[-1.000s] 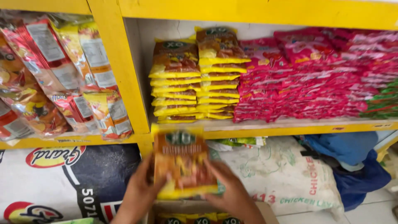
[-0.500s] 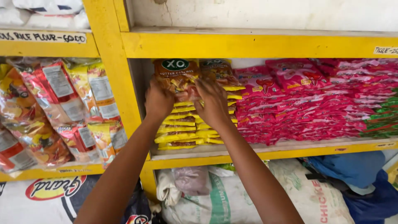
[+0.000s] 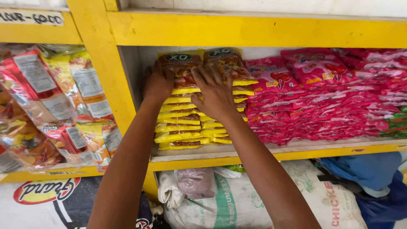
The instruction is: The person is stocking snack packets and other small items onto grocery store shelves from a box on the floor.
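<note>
Two stacks of yellow snack packets (image 3: 180,123) lie side by side on a yellow shelf (image 3: 271,153). A yellow and orange packet (image 3: 180,59) rests on top of the left stack. My left hand (image 3: 158,83) curls over that packet's left edge. Beside it, my right hand (image 3: 216,91) lies flat with fingers spread, pressing across the top packets of both stacks. Both forearms reach up from below.
Stacks of pink packets (image 3: 322,97) fill the shelf to the right. Red and yellow bags (image 3: 51,106) crowd the left compartment beyond a yellow upright post (image 3: 101,63). Below the shelf lie white sacks (image 3: 229,199) and blue cloth (image 3: 373,174).
A second ago both hands held the packet low, in front of the sacks. They lifted it up onto the left stack, and now the right hand is flattened over it.
</note>
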